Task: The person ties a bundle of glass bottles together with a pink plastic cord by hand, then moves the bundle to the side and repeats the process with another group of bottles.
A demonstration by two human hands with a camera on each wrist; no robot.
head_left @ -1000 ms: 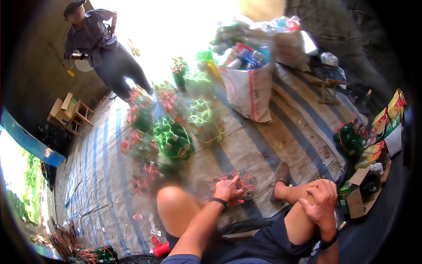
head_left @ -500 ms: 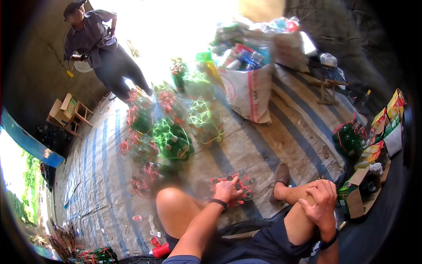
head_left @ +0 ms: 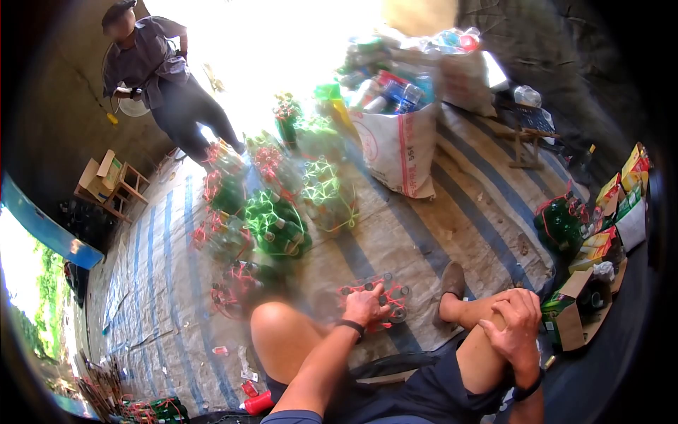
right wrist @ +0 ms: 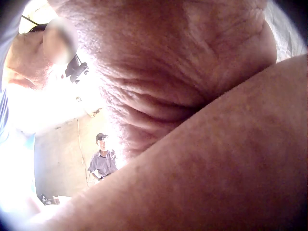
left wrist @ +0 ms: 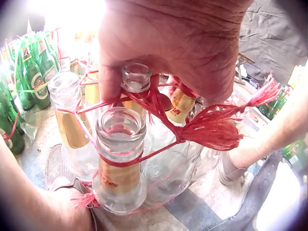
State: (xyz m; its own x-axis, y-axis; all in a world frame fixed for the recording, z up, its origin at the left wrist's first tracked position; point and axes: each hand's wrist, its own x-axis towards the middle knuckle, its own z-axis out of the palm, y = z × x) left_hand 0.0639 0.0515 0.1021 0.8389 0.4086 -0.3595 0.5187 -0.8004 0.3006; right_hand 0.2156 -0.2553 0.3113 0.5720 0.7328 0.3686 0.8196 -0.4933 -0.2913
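My left hand (head_left: pixel 362 307) grips a bundle of clear glass bottles (head_left: pixel 397 313) standing on the striped sheet between my feet. In the left wrist view the fingers of this hand (left wrist: pixel 168 43) reach down around one bottle neck (left wrist: pixel 136 79). Red twine (left wrist: pixel 207 132) loops round the necks and ends in a frayed bow; gold labels (left wrist: pixel 120 178) show on the bottles. My right hand (head_left: pixel 513 325) lies over my right knee, fingers spread and holding nothing. Up close in the right wrist view, the same hand (right wrist: pixel 173 62) is pressed against the leg.
Bundles of green bottles (head_left: pixel 279 226), tied with bright twine, stand ahead to the left. A white sack (head_left: pixel 395 152) overflows with cans and plastic bottles. Cartons (head_left: pixel 575 311) line the right side. A person (head_left: pixel 159 63) stands at the far left. A red bottle (head_left: pixel 258 403) lies near my left thigh.
Both of my hands stay where they were. The standing person's arms and hands have shifted slightly.
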